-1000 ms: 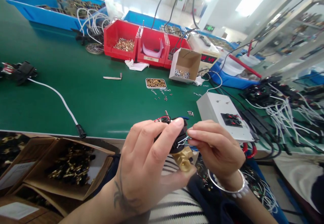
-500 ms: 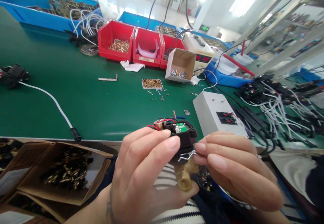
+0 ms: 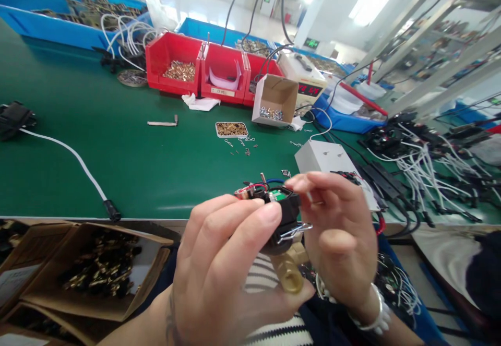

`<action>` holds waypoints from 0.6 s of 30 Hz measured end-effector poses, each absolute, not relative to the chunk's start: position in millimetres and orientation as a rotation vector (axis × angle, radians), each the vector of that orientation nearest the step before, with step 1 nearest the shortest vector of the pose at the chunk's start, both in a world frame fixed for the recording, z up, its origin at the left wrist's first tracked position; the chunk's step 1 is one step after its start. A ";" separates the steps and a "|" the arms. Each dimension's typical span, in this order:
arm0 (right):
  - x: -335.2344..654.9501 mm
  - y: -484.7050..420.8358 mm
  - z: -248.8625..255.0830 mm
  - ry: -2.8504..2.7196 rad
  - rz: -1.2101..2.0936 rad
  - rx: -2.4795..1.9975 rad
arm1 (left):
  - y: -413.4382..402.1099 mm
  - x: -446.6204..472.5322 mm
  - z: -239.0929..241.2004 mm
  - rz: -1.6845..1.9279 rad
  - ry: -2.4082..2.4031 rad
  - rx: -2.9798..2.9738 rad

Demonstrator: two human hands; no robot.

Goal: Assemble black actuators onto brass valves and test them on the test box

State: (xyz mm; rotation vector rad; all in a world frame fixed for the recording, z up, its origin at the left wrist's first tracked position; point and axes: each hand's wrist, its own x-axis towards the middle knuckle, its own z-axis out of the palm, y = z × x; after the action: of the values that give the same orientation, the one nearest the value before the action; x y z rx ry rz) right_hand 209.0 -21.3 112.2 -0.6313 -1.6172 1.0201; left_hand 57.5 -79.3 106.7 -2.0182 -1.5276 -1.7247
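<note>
My left hand [image 3: 230,262] is closed round a brass valve [image 3: 291,278] with a black plastic housing [image 3: 287,213] on top. A green circuit board [image 3: 278,194] and red, black and blue wires show in the housing's uncovered top. Through the lower part of the housing runs a bent wire clip [image 3: 295,233], its looped end sticking out to the right. My right hand [image 3: 338,231] is open beside the housing, thumb apart from the fingers. Its fingertips are at the upper right edge of the housing; whether they touch it I cannot tell.
Red bins [image 3: 174,64] of small parts, a small carton [image 3: 274,98] and a metal tray [image 3: 231,129] stand on the green table [image 3: 78,179]. To the right are a grey switch box [image 3: 324,155] and piled cabled units [image 3: 415,168]. An open cardboard box [image 3: 129,304] sits lower left.
My right hand has let go of the wire clip and moved up to the housing's upper edge, its fingers spreading. The clip now sits further in. My left hand keeps its hold.
</note>
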 end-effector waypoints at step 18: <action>160.3 -9.5 104.7 -0.232 2.143 -0.852 | -85.1 49.5 99.4 -1.907 -1.663 -2.153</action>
State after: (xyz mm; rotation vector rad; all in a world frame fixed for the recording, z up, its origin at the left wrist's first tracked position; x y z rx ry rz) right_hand 160.3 -9.5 104.7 -0.8520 -0.2317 2.1429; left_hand 49.5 -85.1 99.4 -2.1529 -1.6633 -1.9070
